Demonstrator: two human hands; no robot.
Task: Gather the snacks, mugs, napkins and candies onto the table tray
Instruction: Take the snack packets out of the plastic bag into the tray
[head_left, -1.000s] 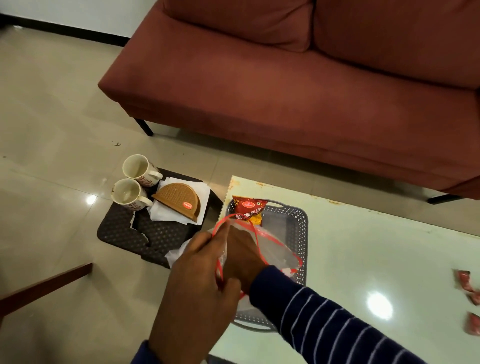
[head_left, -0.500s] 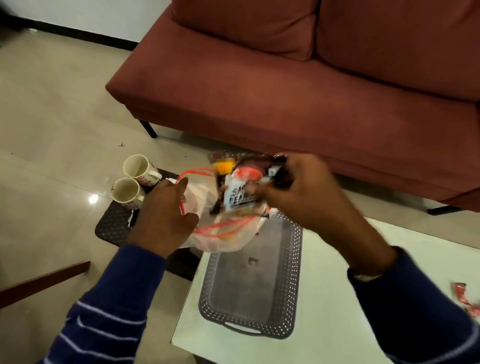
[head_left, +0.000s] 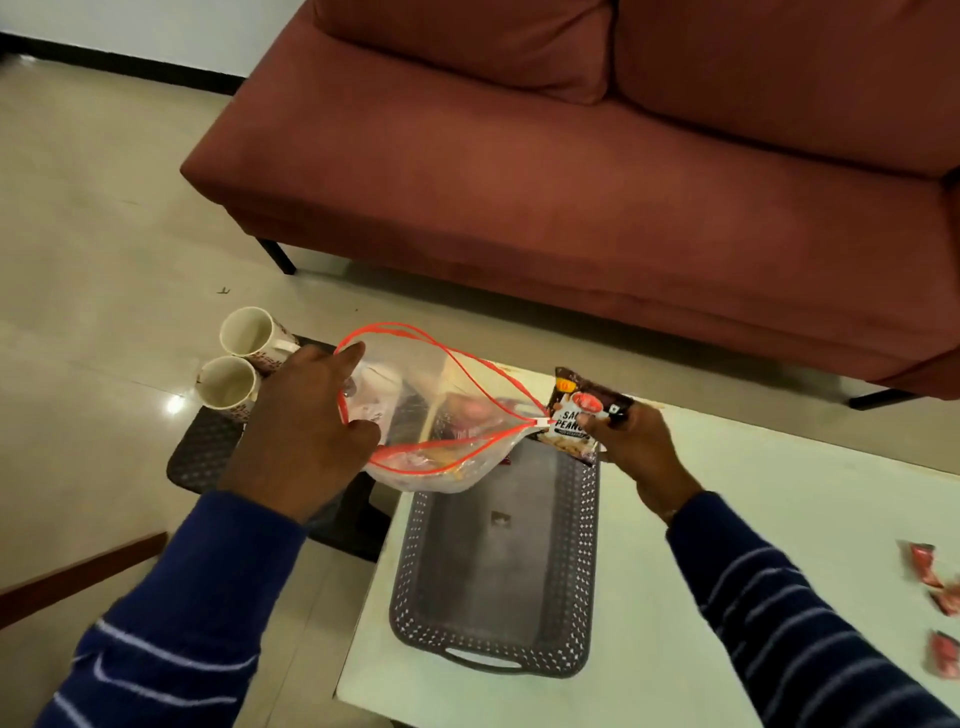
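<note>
My right hand (head_left: 631, 441) pinches a peanut packet (head_left: 579, 415) over the bare tray (head_left: 587, 551) at centre; my left hand (head_left: 306, 431) grips the snack bag (head_left: 441, 415). Mugs (head_left: 236, 358) left, candies (head_left: 935, 603) right: nothing gathered yet.

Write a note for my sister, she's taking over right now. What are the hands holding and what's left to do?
Left hand grips the rim of the open zip bag, held over the far end of the tray; more packets show through it.
Right hand pinches a peanut packet over the tray's far right corner.
Tray sits on the table, nothing gathered in it yet.
Two mugs are on the low dark stool at the left, off the table.
Red candies lie loose on the table at the right.
Napkins are not clearly visible.
Left: put down the peanuts, then the other snacks, mugs, napkins, candies.
</note>
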